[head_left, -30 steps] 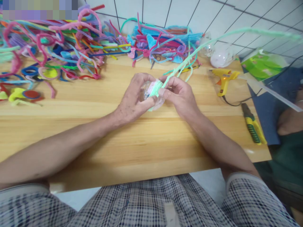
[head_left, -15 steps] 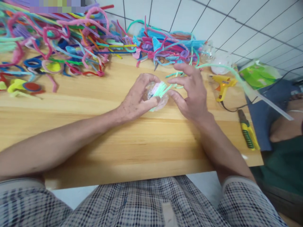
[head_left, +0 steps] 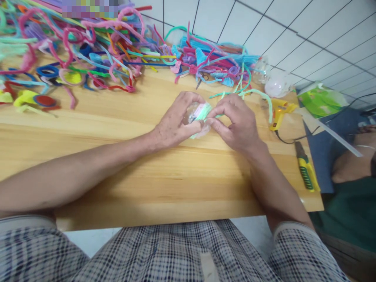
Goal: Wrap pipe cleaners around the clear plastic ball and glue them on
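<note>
A clear plastic ball wrapped partly with mint-green and pale pink pipe cleaners is in my left hand, whose thumb and fingers close around it. At its right side my right hand pinches the mint-green pipe cleaner between thumb and fingertips. The loose length of a light-green pipe cleaner emerges behind my right hand and droops toward the glue gun. My fingers hide part of the ball.
Piles of coloured pipe cleaners line the back of the wooden table. To the right are clear balls, a yellow glue gun with a cord, a yellow-green-handled cutter and a green packet. Another person sits at the right.
My right hand's fingers, spread before, have closed on the mint-green pipe cleaner by the ball. The long loose end has swung down from its stretched position on the right.
</note>
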### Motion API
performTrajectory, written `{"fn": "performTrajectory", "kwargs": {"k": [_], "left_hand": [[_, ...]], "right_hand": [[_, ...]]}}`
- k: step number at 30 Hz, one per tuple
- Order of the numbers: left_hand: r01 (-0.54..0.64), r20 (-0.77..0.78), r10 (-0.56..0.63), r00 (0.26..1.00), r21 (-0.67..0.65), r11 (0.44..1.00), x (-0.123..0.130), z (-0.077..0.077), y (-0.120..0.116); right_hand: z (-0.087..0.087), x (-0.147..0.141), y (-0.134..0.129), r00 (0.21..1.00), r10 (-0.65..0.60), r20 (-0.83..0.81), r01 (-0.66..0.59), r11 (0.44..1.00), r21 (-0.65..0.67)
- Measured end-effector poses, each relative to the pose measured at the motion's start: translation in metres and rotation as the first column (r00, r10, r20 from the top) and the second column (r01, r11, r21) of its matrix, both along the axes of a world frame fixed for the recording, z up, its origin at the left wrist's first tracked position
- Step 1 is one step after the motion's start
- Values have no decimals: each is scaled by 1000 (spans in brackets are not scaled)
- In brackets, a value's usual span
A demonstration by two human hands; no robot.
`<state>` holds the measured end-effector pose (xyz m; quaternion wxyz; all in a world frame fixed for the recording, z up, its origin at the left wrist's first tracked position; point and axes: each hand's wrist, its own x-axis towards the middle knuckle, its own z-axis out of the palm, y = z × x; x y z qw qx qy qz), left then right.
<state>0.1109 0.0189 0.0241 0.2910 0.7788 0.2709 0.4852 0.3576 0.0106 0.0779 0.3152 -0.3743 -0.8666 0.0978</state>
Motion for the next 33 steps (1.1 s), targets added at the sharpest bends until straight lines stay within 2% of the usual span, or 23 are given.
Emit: {"fn": "performTrajectory", "kwargs": {"k": [7,15,30,33], "left_hand": [[10,-23,-10,1000,3,1000,-1,5,-5],[23,4,-24,1000,33,999,-1,-1,0],[19,10,-20,1000,73,997,1,-3,0],[16,1,-16,1000,38,999,2,-2,-2]], "right_hand": [[5,-3,0,1000,8,-31,-9,999,-52],[18,-5,-3,997,24,-77,-35,988,-149],[11,-14,-6,985,-31,-170,1,984,-176],[12,-14,-6,983,-45,-180,9,980,-198]]}}
